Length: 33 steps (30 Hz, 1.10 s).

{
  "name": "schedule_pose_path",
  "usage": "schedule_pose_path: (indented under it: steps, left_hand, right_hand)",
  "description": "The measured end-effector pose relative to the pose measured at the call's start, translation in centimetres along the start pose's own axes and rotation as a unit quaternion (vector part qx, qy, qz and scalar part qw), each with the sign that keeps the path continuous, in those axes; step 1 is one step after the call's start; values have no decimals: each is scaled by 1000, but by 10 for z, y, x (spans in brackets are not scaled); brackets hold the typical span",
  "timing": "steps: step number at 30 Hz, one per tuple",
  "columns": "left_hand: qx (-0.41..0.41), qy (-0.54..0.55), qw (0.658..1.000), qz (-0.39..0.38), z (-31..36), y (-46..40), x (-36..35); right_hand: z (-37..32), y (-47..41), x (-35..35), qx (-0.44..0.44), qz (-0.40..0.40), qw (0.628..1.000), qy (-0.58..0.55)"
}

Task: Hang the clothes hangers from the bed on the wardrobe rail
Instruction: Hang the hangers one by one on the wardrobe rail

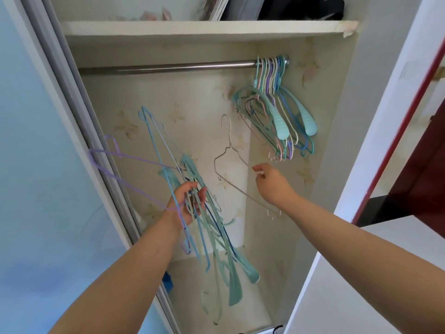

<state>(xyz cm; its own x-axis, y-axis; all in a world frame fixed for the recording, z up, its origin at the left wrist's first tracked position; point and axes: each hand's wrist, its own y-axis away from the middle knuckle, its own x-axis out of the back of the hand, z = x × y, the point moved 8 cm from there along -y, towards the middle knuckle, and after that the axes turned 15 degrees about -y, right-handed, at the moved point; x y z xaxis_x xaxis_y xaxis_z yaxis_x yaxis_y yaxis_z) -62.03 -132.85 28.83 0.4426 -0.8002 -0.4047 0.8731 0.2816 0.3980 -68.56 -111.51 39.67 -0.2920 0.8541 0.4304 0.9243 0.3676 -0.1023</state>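
Bare wire hanger: thin metal one, you've got it out in front of the open wardrobe, hook up, well below the rail.
Right hand: your fingers pinch that wire hanger by its sloping arm.
Left hand: your fingers are curled around a messy bundle of hangers, teal, blue and purple, most dangling down. A purple hanger sticks out sideways toward the sliding door.
Rail: shiny metal bar under the shelf, bare along most of its length.
Hung hangers: pastel bunch packed tight at the rail's right end, against the side wall.
Shelf: some dark stuff on top, can't tell what.
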Motion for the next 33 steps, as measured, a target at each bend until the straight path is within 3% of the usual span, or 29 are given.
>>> schedule_pose_path:
  steps: [11,20,26,30,33]
  left_hand:
    - [3,-28,999,-20,18,8,-16]
    - [23,-35,999,-27,31,27,-35]
    - [-18,12,999,-44,49,29,-34]
    - [-28,37,997,-69,54,26,-27]
    - [-28,43,996,-77,51,26,-26]
  right_hand:
    - [-72,-46,55,141,159,973,-92]
    - [-93,-91,60,72,140,987,-26]
    - [-73,-103,75,4,135,990,-46]
    - [-51,-87,82,42,237,967,-84]
    - [-48,-44,83,161,361,919,1]
